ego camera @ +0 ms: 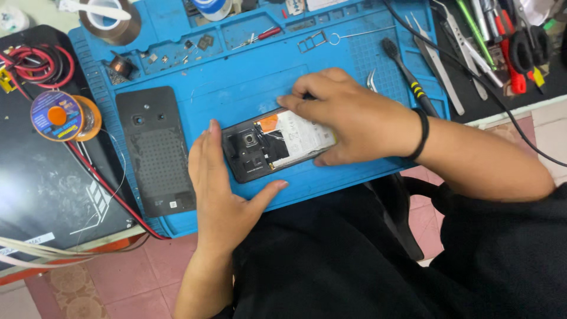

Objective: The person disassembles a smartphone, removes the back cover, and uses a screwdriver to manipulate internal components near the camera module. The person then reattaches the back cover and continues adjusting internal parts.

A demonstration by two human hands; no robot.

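Note:
An opened smartphone (pixel 266 147) lies back side up on a blue repair mat (pixel 248 82), showing its camera module and a white battery with an orange tab. My left hand (pixel 221 189) braces the phone's left end, fingers flat against its edge and thumb along the near side. My right hand (pixel 348 115) lies over the phone's right half, fingers pressing on the top edge; a black band circles that wrist. The phone's removed black back cover (pixel 155 150) rests on the mat to the left of my left hand.
Tweezers (pixel 437 59) and a black brush (pixel 407 74) lie at the mat's right. A tape roll (pixel 109 20), small screws and a SIM tray (pixel 312 41) sit along the top. A solder spool (pixel 59 115) and red wires (pixel 35 62) lie on the left. Screwdrivers and cutters (pixel 514 41) crowd the far right.

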